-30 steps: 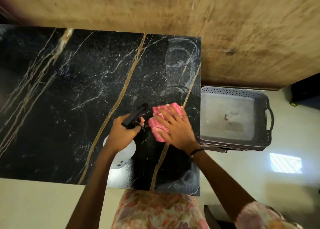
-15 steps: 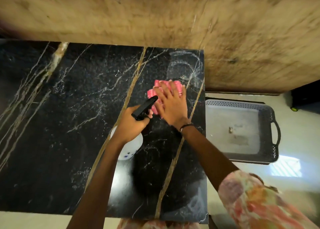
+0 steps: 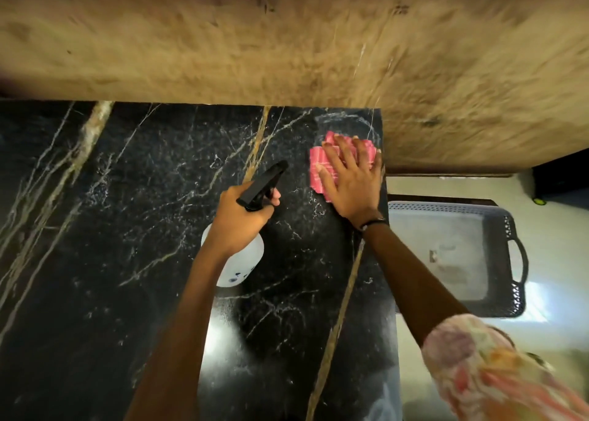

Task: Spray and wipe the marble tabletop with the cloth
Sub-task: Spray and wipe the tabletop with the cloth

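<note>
While your left hand (image 3: pixel 237 221) is closed around the neck of the spray bottle (image 3: pixel 242 261), with a finger at the trigger under its black head, the nozzle points up and away toward the far right corner of the worktop (image 3: pixel 111 229). That bottle, just under your left wrist, is pale plastic and looks light to half full; I'd judge it rigid enough to hold by the neck as you do, though a wet grip could slip. To the right of it, with bare dark marble between, your right hand (image 3: pixel 352 184) lies flat and open, fingers spread, pressing the cloth (image 3: pixel 318 168) against the stone near the far right corner, close to the right edge. Pink ribbed fabric shows to the left of your palm and beyond your fingertips. It is soft and limp, so it will bunch or fold if you push from one edge; a flat palm over its middle keeps it spread and dragging evenly. Faint curved smears show on the marble just beyond that hand, by the wall (image 3: pixel 287 38). Further right, past your wrist and below the worktop's edge, a grey basket (image 3: pixel 510 229) with a handle sits on the floor. By count: one bottle, one cloth, one basket, two hands.
</note>
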Demonstrator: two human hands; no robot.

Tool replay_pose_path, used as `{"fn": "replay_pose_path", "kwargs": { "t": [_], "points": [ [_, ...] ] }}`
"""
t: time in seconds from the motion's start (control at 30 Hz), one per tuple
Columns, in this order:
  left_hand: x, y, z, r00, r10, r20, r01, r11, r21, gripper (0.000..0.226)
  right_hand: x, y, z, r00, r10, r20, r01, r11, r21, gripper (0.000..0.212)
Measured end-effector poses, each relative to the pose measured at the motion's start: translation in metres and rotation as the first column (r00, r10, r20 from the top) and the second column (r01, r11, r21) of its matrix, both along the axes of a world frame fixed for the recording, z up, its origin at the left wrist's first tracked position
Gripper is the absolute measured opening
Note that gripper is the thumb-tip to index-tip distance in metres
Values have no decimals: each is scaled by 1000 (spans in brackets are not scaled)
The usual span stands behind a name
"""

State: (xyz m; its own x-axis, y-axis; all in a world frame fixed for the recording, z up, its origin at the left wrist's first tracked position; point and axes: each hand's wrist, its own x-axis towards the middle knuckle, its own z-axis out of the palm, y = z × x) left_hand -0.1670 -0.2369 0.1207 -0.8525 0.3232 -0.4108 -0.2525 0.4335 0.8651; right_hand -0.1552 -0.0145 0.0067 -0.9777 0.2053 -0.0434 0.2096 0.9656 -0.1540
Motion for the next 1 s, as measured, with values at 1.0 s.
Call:
{"fn": "replay_pose_path", "kwargs": {
  "t": [1.0],
  "points": [
    [-23, -5, -9, 987, 77, -139, -61, 991, 115, 18, 5, -32, -14, 960, -265, -90, 262, 964, -37, 57]
  ]
}}
